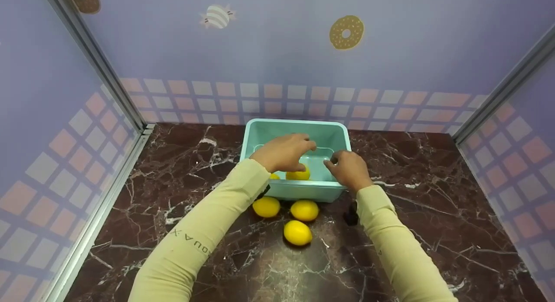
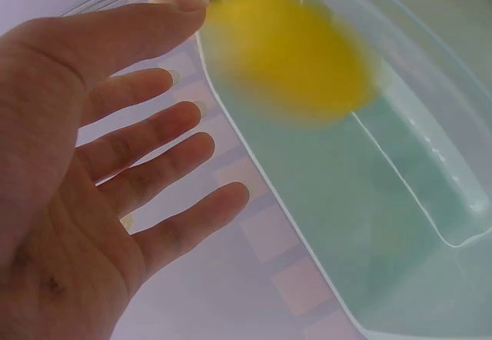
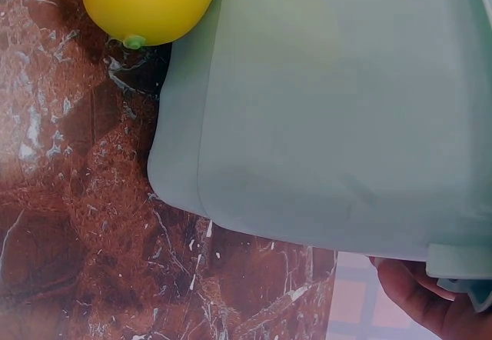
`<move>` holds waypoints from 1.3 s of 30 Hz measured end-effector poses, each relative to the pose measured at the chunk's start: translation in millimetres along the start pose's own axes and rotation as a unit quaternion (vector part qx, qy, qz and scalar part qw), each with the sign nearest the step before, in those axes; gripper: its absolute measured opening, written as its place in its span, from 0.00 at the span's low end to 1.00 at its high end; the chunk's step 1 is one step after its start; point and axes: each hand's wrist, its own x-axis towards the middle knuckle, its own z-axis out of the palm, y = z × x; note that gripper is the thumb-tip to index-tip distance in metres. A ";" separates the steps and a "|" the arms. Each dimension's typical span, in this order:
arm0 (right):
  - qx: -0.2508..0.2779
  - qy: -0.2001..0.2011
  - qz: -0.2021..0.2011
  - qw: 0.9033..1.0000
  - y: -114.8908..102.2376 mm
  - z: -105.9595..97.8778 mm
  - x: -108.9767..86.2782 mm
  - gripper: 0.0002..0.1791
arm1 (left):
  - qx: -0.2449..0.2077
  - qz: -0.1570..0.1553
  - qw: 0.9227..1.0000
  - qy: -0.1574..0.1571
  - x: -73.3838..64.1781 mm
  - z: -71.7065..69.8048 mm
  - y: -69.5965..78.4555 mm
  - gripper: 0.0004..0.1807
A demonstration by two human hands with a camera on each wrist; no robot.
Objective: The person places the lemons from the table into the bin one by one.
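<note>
My left hand is over a light teal plastic bin, its fingers spread in the left wrist view. A blurred lemon shows beside the left thumb tip, over the bin; in the head view this lemon is below the hand. Part of another lemon shows inside at the front left. At the bin's right side, my right hand grips the rim near the front corner. The right wrist view shows curled fingers under the rim; the rest of that hand is out of frame.
On the dark marble tabletop, in front of the bin, lie a left lemon, a right lemon and a nearer lemon. Lilac panels with a checked border enclose the table at the back and sides.
</note>
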 end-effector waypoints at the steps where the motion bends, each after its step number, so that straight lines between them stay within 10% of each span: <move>1: 0.001 0.000 -0.001 1.000 -0.2 -0.3 -0.2 0.19 | 0.000 -0.001 1.000 -0.002 -0.1 -0.2 0.1 0.28; 39: 0.003 0.005 0.005 1.000 -0.2 1.6 0.3 0.18 | 0.003 -0.006 1.000 -0.005 -18.2 3.8 -3.8 0.28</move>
